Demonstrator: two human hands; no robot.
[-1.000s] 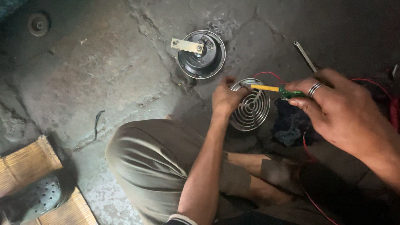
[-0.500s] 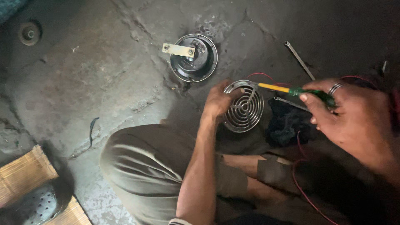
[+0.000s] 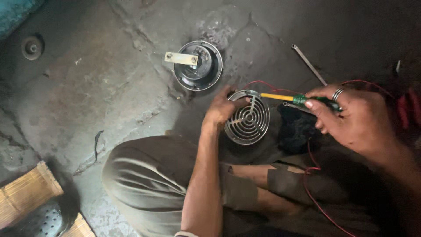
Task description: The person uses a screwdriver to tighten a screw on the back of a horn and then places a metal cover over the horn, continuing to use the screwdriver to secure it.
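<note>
Screwdriver (image 3: 289, 97) work on a round metal grille (image 3: 247, 117), centre of the frame. Left hand (image 3: 223, 109) is clamped on the grille's left rim, fingers curled over the edge, holding it tilted on the dark ground just past the person's knee (image 3: 144, 180). Right hand (image 3: 353, 118), ring on one finger, is closed around the green handle; the yellow shank runs left and its tip meets the grille's upper right rim.

Judgement: the step in hand looks like prying or driving at the rim, the tip already seated. A next move would call for a steady brace from the left hand so the grille does not spin or slide, and for force kept along the shank so the tip does not skip toward the left fingers.

Around: a black disc-shaped horn body (image 3: 198, 66) with a pale metal bracket lies just above the grille, near but apart. A thin metal rod (image 3: 309, 65) lies in the upper right. Red wire (image 3: 315, 193) loops under the right hand and trails to the lower right; it and a dark cloth (image 3: 298, 131) beside the grille crowd the working side. Small round disc (image 3: 32, 46) upper left, woven mat (image 3: 26, 193) lower left, both well apart.
</note>
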